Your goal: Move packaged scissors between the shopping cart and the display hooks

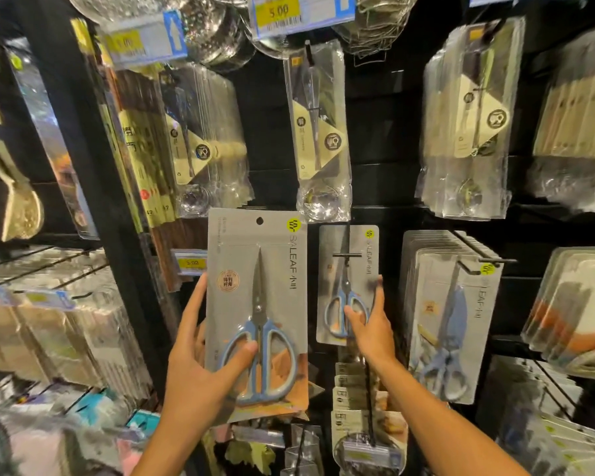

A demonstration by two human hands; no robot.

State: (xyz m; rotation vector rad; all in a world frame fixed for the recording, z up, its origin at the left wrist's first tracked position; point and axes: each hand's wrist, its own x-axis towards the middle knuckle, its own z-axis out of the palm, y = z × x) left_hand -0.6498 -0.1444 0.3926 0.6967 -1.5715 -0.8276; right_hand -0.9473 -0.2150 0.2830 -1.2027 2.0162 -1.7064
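My left hand (200, 365) grips a grey carded pack of blue-handled scissors (256, 304) by its lower left, thumb across the front, holding it upright before the black display wall. Its hang hole at the top is free of any hook. My right hand (368, 324) pinches the lower part of a second, smaller-looking scissors pack (349, 269) that hangs on a black display hook (347, 255). A row of several similar scissors packs (450, 321) hangs on the hook to the right. The shopping cart is out of view.
Bagged ladles and spoons (320, 132) hang on the hooks above. Yellow price tags (279, 12) sit at the top and one (190, 262) at left. More packaged goods (361, 407) hang below my hands, and a black upright post (93, 166) stands left.
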